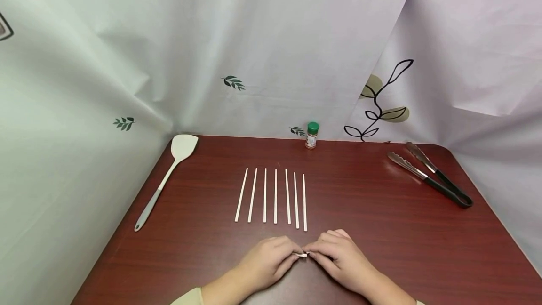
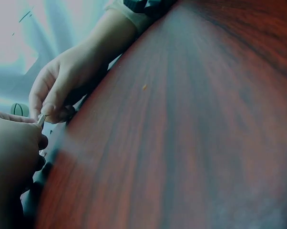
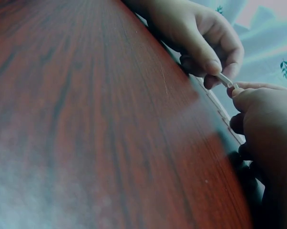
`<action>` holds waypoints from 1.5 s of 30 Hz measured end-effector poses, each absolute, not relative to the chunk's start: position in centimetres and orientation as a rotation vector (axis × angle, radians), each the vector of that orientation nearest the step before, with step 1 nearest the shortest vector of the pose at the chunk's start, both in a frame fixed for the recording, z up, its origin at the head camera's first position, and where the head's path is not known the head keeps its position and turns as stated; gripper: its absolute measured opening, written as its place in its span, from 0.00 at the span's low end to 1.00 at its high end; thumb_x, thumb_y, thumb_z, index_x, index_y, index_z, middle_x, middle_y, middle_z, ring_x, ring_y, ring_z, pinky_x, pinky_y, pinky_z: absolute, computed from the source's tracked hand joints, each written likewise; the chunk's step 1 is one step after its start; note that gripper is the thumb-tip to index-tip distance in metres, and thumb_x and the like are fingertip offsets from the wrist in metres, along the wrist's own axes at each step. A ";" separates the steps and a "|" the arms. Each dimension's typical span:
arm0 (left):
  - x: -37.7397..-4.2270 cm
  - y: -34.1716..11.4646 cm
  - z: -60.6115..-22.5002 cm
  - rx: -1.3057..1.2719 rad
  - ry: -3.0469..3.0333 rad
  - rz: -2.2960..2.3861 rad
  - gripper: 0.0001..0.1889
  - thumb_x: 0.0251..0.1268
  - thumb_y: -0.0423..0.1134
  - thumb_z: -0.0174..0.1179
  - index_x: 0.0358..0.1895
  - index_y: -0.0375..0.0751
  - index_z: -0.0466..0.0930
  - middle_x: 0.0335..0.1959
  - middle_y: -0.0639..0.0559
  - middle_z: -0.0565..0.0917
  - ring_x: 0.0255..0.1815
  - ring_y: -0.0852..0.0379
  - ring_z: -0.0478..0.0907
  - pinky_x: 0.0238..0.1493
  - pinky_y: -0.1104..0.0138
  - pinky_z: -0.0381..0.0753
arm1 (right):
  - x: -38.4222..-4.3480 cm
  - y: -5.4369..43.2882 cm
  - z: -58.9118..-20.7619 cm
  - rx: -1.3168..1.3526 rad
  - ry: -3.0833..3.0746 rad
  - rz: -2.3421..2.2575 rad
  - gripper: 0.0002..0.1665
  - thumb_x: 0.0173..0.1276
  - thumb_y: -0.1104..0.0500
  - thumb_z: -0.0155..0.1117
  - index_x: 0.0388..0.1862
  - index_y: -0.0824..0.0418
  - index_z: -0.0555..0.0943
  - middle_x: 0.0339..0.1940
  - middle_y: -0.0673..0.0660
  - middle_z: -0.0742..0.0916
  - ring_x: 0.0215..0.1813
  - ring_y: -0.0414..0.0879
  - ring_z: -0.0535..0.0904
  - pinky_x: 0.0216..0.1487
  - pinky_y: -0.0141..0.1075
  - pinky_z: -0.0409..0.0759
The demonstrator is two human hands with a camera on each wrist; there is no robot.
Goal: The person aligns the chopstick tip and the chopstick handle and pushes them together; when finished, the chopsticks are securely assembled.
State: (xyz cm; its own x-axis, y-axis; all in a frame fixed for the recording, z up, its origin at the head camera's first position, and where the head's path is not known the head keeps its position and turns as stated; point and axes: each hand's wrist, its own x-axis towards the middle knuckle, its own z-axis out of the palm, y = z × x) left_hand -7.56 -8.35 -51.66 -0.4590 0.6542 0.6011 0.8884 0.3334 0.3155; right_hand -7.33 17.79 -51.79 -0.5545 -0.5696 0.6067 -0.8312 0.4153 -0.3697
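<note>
Low in the head view, my left hand [image 1: 268, 260] pinches a short white stick piece [image 1: 301, 254] between thumb and fingertips. Close against it, my right hand [image 1: 340, 259] pinches a tiny white end [image 3: 236, 86] with its thumb and index finger. In the right wrist view the left piece [image 3: 224, 79] points at that end, and its tip looks hollow. Most of both pieces is hidden by the fingers. Just beyond the hands lies a row of several slim white sticks [image 1: 275, 196], side by side on the dark red table [image 1: 360, 192].
A white spatula [image 1: 157, 192] with a grey handle lies along the left edge. At the back stands a spice jar [image 1: 311, 136] with a green lid. Spread metal tongs [image 1: 436, 180] with black handles lie at the right. A pale patterned sheet [image 1: 296, 51] encloses the table.
</note>
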 end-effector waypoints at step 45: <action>-7.1 -7.0 -51.9 -1.245 -2.244 -0.924 0.03 0.71 0.32 0.68 0.42 0.43 0.84 0.38 0.55 0.88 0.42 0.62 0.87 0.49 0.72 0.84 | -6.9 16.6 -51.8 1.087 -2.246 0.972 0.03 0.76 0.57 0.71 0.42 0.50 0.91 0.37 0.38 0.89 0.38 0.32 0.84 0.45 0.35 0.80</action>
State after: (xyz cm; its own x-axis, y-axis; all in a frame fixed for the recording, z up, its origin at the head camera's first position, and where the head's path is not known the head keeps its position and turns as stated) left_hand -7.15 -7.02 -51.90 -0.5168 0.5830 0.6270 0.8554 0.3812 0.3506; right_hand -6.91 16.63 -51.82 -0.5821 -0.4823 0.6546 -0.8074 0.4383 -0.3950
